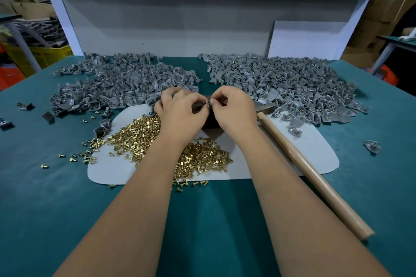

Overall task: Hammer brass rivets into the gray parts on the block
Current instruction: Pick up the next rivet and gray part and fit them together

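While both hands (208,108) pinch one small gray part (206,104) | dark block (210,119) beneath | shiny brass rivets (139,135) heaped

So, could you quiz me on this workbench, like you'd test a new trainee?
1. True or false: the hammer is held in the right hand.
2. Where do the brass rivets lie? A) in a yellow crate B) loose on the pale mat and the green tabletop C) in a jar
3. Fill in: both hands pinch a small gray part over the dark ____.

Key
1. False: the hammer lies on the table right of the right hand, nobody holding it.
2. B.
3. Block. The left hand and the right hand meet fingertip to fingertip above it.
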